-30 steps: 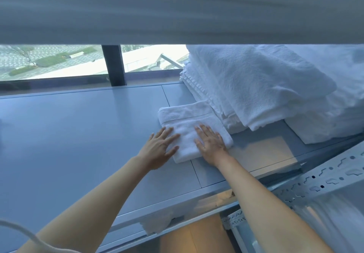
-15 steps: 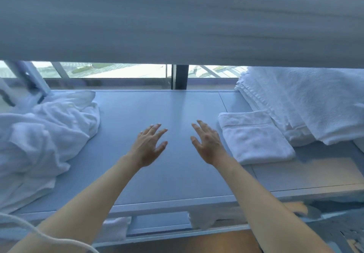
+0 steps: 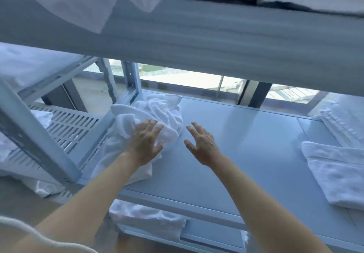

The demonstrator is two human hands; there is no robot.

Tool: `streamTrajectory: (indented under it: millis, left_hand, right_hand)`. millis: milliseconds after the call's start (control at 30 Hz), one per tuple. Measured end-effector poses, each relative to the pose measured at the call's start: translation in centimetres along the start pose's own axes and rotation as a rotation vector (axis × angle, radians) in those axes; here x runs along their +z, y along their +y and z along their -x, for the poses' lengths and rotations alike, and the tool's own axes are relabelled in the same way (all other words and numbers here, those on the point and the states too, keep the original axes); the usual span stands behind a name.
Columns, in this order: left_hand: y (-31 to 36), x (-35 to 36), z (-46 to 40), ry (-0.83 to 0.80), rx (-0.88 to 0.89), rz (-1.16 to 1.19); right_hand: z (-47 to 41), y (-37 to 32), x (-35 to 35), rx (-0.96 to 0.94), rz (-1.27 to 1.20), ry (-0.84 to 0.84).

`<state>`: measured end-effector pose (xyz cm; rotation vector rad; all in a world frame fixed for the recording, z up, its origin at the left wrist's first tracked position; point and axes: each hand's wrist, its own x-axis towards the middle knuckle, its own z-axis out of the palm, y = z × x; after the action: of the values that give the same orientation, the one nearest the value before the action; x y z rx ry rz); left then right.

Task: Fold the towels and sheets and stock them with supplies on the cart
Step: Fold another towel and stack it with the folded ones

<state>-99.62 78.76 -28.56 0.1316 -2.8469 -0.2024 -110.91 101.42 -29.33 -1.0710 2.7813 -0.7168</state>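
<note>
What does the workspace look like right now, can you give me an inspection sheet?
Surface: pale grey metal shelf, middle bare.
Job's things: crumpled white towel heap at left; small folded white towel at right; folded white towel stack behind it.
Clutter: nothing seen.
Hands: left hand flat on the heap, fingers straight; right hand spread, holding nothing.
Cables: white cord at bottom left.
Surroundings: window behind; upper shelf with linen overhead.

No text, label, brand or number can be read anywhere. The towels (image 3: 157, 114) by the fingers are plain white. The shelf (image 3: 246, 134) bears no markings.
</note>
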Motion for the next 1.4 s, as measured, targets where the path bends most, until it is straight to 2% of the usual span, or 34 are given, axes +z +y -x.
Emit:
streamTrajectory:
  millis: [167, 267, 400, 467, 567, 733, 900, 1067, 1200, 1300, 1400]
  left_hand:
    - [-5.2, -1.4, 2.5, 0.011, -0.100, -0.171]
    - [-7.9, -1.5, 4.1, -0.004, -0.179, -0.168]
    - [-10.8, -0.8, 6.5, -0.207, -0.307, -0.118]
    - [-11.4, -0.5, 7.5, -0.242, -0.322, -0.092]
    - [-11.5, -0.6, 7.8, -0.177, -0.316, -0.070]
    - [-10.5, -2.6, 6.3, 0.067, -0.249, 0.010]
    - [-7.9, -7.2, 2.1, 0.352, -0.150, 0.091]
    - [-2.3, -10.3, -3.2, 0.576, 0.042, 0.166]
    - [4.8, -8.3, -5.5, 0.525, 0.177, 0.258]
    - [9.9, -4.8, -5.8, 0.416, 0.245, 0.342]
    - [13.9, -0.8, -5.2, 0.286, 0.301, 0.381]
  right_hand:
    - [-4.0, -6.6, 2.8, -0.121, 0.013, -0.034]
    - [-6.1, -9.6, 4.3, -0.175, 0.031, -0.043]
    - [-8.4, -11.3, 6.4, -0.110, 0.065, -0.118]
    - [-8.7, -11.5, 7.3, -0.089, 0.100, -0.139]
    - [-8.6, -11.9, 8.2, -0.144, 0.050, -0.058]
    - [-8.0, -12.0, 5.9, -0.247, -0.060, 0.148]
    - [-7.1, -11.1, -0.9, -0.290, -0.092, 0.463]
    - [-4.5, -8.1, -8.9, -0.205, -0.134, 0.741]
    - [-0.6, -3.7, -12.8, -0.101, -0.097, 0.792]
    - [3.3, 1.1, -13.9, -0.039, -0.032, 0.777]
    - [7.6, 6.2, -13.9, 0.111, 0.016, 0.717]
